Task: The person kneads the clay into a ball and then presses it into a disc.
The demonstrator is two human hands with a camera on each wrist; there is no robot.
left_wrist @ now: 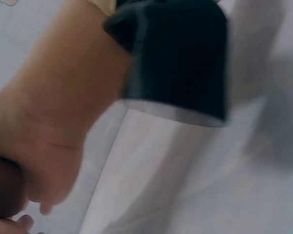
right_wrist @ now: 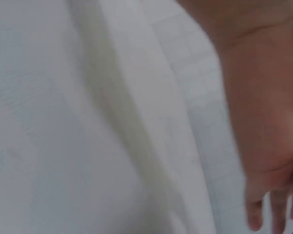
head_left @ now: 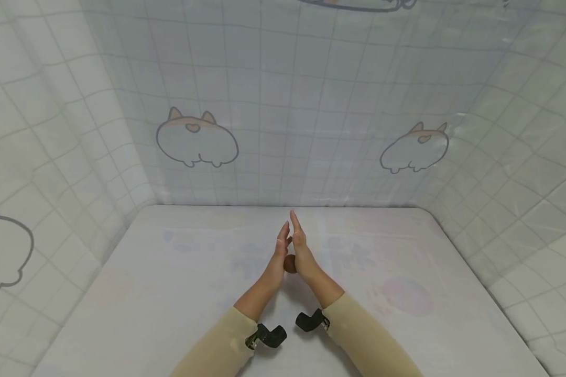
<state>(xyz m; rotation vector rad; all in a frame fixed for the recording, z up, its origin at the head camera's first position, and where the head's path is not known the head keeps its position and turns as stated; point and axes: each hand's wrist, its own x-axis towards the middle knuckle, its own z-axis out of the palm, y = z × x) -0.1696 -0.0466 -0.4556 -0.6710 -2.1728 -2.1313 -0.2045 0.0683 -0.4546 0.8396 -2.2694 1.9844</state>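
Observation:
A small brown ball (head_left: 290, 264) sits between the heels of the two palms in the head view. My left hand (head_left: 277, 260) presses against it from the left, its fingers pointing forward and fairly straight. From the other side my right hand (head_left: 303, 256) presses with straight fingers, their tips reaching a little farther than the left ones. At the lower left of the left wrist view the ball (left_wrist: 6, 187) shows dark and rounded against a palm. Only a dark sliver appears beside the hand (right_wrist: 266, 117) at the right wrist view's edge.
Black wrist-worn devices (head_left: 272, 336) stick out inward from both light sleeves (head_left: 226, 340). A pale, faintly patterned table surface (head_left: 170, 293) lies under the arms. White grid-patterned sheets with cartoon drawings (head_left: 197, 139) enclose its back and both sides.

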